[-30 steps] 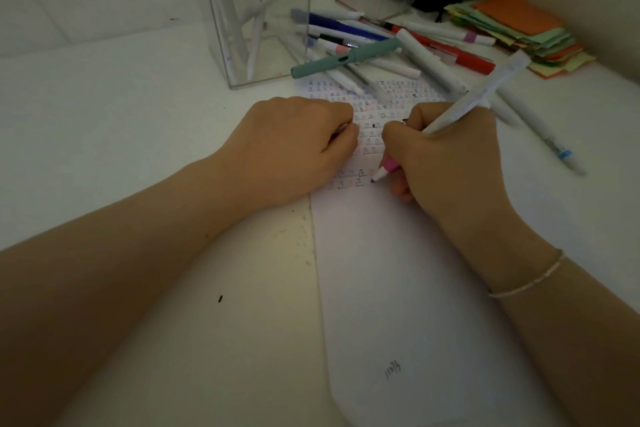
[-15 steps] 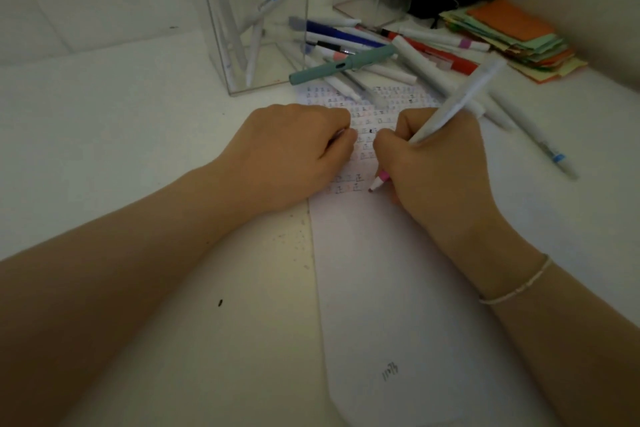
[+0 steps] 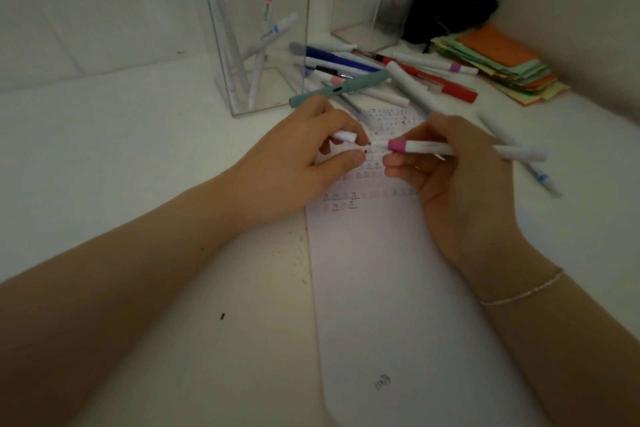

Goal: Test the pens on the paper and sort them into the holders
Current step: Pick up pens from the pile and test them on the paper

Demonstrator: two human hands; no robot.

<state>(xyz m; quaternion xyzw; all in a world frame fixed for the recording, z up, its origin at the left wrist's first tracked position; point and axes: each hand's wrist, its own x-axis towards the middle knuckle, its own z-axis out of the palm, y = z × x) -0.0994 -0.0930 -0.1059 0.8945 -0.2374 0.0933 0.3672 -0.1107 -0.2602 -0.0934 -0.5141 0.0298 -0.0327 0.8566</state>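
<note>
dim, flat light all over, colours muddy and greyish. soft shadow pools under both forearms on the tabletop (image 3: 104, 149). wide-angle bend stretches the edges; the loose pens (image 3: 381, 76) up top look smeared and soft, fine writing barely legible.

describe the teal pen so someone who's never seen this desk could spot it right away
Start at the tall clear holder standing at the back of the desk. Just right of its base lies a loose pile of pens. The teal pen lies at the pile's near edge, the only muted green one among white, blue and red barrels.
</note>
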